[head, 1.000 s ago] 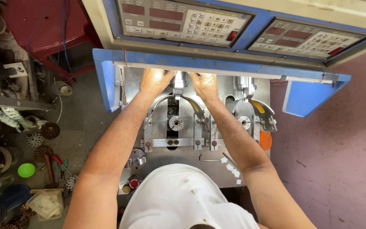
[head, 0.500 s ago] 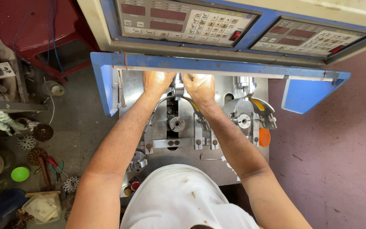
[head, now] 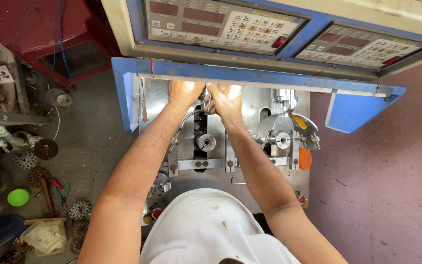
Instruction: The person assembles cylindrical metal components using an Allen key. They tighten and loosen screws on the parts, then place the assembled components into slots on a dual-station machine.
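My left hand (head: 184, 93) and my right hand (head: 226, 99) reach together into the back of a metal machine bed (head: 250, 171), just under the blue hood (head: 250, 78). Both sets of fingers close around a small upright metal part (head: 205, 100) between them. Strong light washes out the fingertips, so the exact grip is hard to read. Below the hands sits a round steel spindle (head: 206, 142) on a central block, with a curved metal tube (head: 184, 122) beside my left wrist.
Two control panels with keypads (head: 223, 22) (head: 362, 46) sit above the hood. A second spindle with a guard (head: 289, 132) and an orange disc (head: 305, 159) lie right. Left floor holds stator cores (head: 45, 149), a green lid (head: 18, 197), pliers (head: 60, 190), a red chair (head: 45, 39).
My hands have drawn closer together at the back of the machine, the right hand shifting left toward the left one. The view has tilted slightly downward.
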